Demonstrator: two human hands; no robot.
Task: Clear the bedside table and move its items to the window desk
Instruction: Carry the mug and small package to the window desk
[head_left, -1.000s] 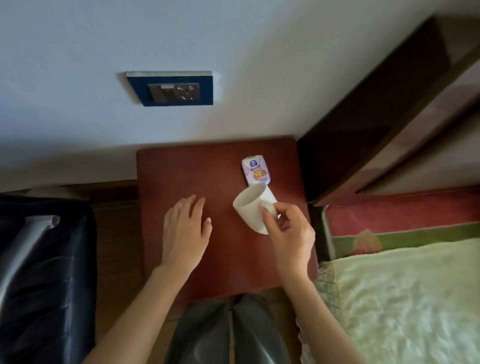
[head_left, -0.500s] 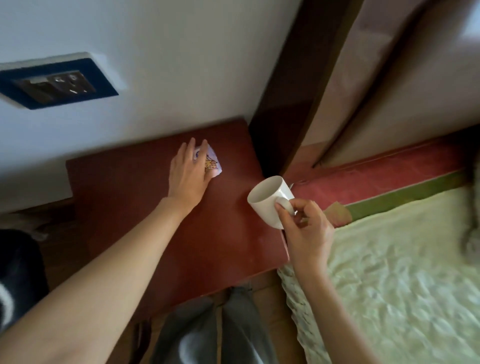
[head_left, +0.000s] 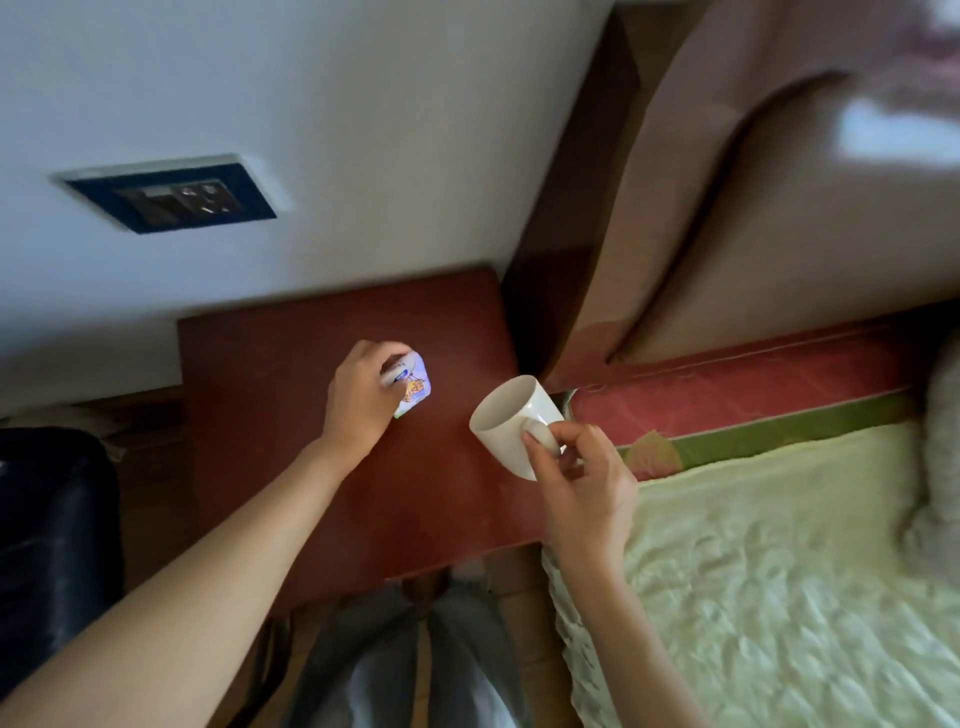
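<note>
The red-brown bedside table (head_left: 291, 467) stands against the white wall. My left hand (head_left: 358, 395) grips a small white packet with a blue and orange print (head_left: 414, 387) just over the table's middle; my fingers hide part of it. My right hand (head_left: 576, 478) pinches the handle of a white mug (head_left: 511, 421), tilted with its mouth toward the wall, above the table's right edge. The window desk is out of view.
A bed with a pale green cover (head_left: 779, 571) and a red-green mattress edge (head_left: 727, 400) lies to the right, its padded headboard (head_left: 753, 208) behind. A dark bag (head_left: 52, 545) sits at the left. A blue-framed wall socket (head_left: 176, 200) is above the table.
My left hand went from lying flat on the table to reaching the packet and closing round it. My right hand carried the mug to the table's right edge. The view swung right.
</note>
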